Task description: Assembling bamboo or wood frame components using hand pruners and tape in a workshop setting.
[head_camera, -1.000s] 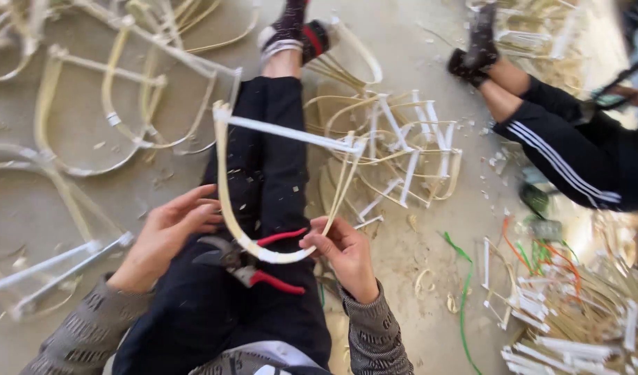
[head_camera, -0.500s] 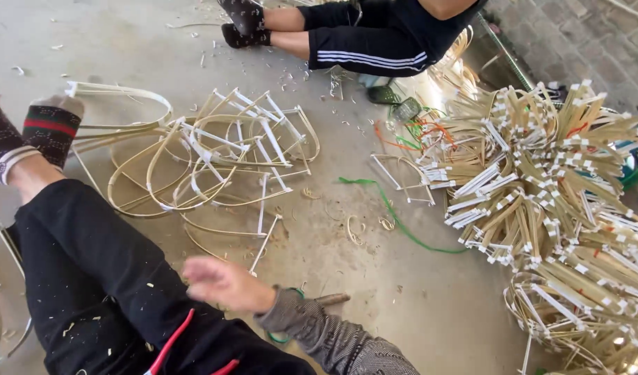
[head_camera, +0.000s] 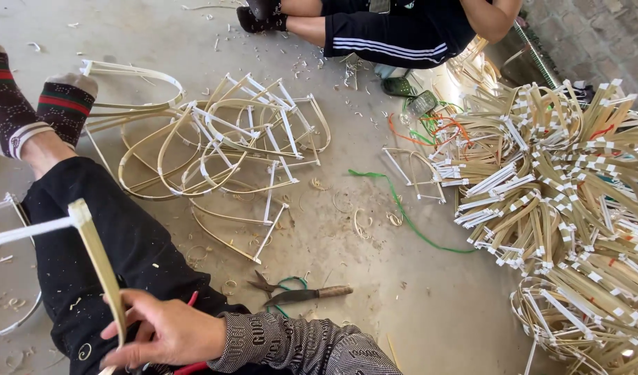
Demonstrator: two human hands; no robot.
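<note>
Right hand [head_camera: 167, 332] grip closed around bamboo strip [head_camera: 100, 269], red-handled tool [head_camera: 191, 367] mostly hidden beneath, left hand out of frame

No packages, labels, signs or screens in view, only plain white tape bands [head_camera: 517, 182] wrapped round the joints of bent bamboo strips [head_camera: 576, 180] — unprinted, seen on the heap at right and on the floor frames.

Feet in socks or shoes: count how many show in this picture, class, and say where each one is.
3. Two patterned socked feet lie at the left edge, side by side. One dark shoe sits at the top, on the other person. Others may be out of view.
</note>
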